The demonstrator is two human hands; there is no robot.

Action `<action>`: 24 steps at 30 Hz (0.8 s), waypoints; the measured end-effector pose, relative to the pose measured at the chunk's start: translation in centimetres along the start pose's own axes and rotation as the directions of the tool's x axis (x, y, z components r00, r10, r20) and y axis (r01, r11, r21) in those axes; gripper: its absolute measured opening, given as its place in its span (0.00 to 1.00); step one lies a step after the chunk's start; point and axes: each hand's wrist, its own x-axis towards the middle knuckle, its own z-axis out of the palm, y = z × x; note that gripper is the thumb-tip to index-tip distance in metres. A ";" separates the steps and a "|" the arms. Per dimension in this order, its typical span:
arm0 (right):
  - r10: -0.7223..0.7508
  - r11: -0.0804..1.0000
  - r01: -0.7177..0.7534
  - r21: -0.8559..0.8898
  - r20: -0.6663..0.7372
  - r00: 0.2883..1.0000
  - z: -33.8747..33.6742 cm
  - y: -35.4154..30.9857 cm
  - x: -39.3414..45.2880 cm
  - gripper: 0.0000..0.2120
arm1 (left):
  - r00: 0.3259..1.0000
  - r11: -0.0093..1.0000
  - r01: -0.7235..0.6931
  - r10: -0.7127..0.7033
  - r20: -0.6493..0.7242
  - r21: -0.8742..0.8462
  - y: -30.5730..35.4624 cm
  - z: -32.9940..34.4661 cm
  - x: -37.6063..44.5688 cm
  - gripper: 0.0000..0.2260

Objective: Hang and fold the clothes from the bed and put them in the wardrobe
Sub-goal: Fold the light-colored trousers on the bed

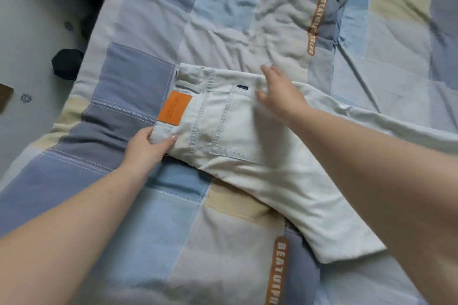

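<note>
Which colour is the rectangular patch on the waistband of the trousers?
Orange, on the patch of the pale trousers; the head view shows it.

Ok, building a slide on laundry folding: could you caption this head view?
Left hand grips the waistband of pale jeans on a patchwork quilt while the right hand smooths them flat.

Bed (247,218), filling most of the view, running diagonally from lower left to upper right. Covered by patchwork-check quilt (138,86) in slate blue, pale blue, cream, beige and grey squares, with white stitched seams; surface creased and rumpled, most heavily toward the top centre. Two brown printed label strips (317,25) with pale lettering, one upper right, one lower centre. Pale grey floor (27,7) along the left edge. On floor: dark faceted object (67,63) just beside the bed, small round marks, brown item at frame edge, unidentifiable. Lighting soft, even.
</note>
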 end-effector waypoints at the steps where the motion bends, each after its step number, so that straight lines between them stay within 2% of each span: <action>1: 0.012 0.998 -0.013 -0.064 -0.013 1.000 0.4 0.0 0.8 0.22 | 0.998 0.998 -0.054 0.054 0.044 0.009 -0.1 -0.2 0.2 0.16; 3: 0.035 0.990 -0.054 -0.133 -0.138 0.990 0.8 -0.5 1.4 0.13 | 0.984 0.983 -0.179 0.179 0.008 0.024 0.3 -1.0 0.6 0.08; 5: 0.077 0.997 -0.083 -0.006 -0.318 0.945 0.9 -0.9 1.7 0.11 | 0.960 0.966 -0.258 0.257 -0.110 0.000 0.8 -1.9 1.4 0.07; 7: 0.107 0.981 -0.038 0.191 -0.361 0.926 1.3 -1.2 1.4 0.14 | 0.958 0.967 -0.253 0.250 -0.141 -0.004 0.8 -2.1 2.2 0.05; 8: 0.093 0.967 -0.007 0.253 -0.329 0.940 1.8 -1.4 0.8 0.17 | 0.969 0.977 -0.211 0.206 -0.137 -0.021 0.5 -1.9 2.2 0.05; 10: 0.051 0.986 -0.008 0.165 -0.256 0.965 3.5 -1.7 -1.0 0.25 | 0.984 0.977 -0.064 0.028 -0.174 -0.204 -0.2 -0.7 1.6 0.12; 11: 0.049 0.997 -0.035 0.062 -0.239 0.970 4.6 -1.8 -2.1 0.28 | 0.972 0.932 0.025 -0.107 -0.209 -0.361 -0.4 -0.1 0.9 0.17; 12: 0.064 0.997 -0.071 -0.021 -0.230 0.971 5.8 -2.0 -3.2 0.30 | 0.950 0.837 0.100 -0.242 -0.199 -0.538 -0.5 0.6 0.1 0.18; 13: 0.098 0.992 -0.113 -0.061 -0.209 0.973 7.0 -2.4 -4.5 0.30 | 0.935 0.706 0.168 -0.335 -0.114 -0.688 -0.4 1.3 -0.8 0.16; 15: 0.108 0.991 -0.119 -0.066 -0.144 0.984 9.2 -3.4 -6.7 0.29 | 0.914 0.445 0.340 -0.364 0.179 -0.829 -0.1 2.9 -2.3 0.09; 17: -0.073 0.994 0.067 -0.088 -0.070 0.995 10.4 -3.5 -8.3 0.29 | 0.886 0.317 0.438 -0.310 0.344 -0.841 0.1 4.1 -3.1 0.08; 19: -0.285 0.948 0.284 -0.147 0.016 0.959 9.6 -1.9 -8.6 0.30 | 0.883 0.290 0.443 -0.304 0.357 -0.848 0.6 4.7 -3.0 0.05; 20: -0.317 0.932 0.317 -0.178 0.027 0.948 8.7 -0.6 -8.3 0.31 | 0.883 0.297 0.439 -0.314 0.348 -0.848 1.0 4.7 -2.9 0.04; 21: -0.281 0.940 0.278 -0.197 0.013 0.960 7.8 0.7 -7.8 0.31 | 0.881 0.309 0.437 -0.333 0.335 -0.845 1.3 4.4 -2.8 0.03; 24: 0.022 0.956 -0.043 -0.289 -0.073 0.997 5.6 7.9 -8.2 0.32 | 0.877 0.349 0.466 -0.301 0.373 -0.813 2.3 4.7 -3.3 0.06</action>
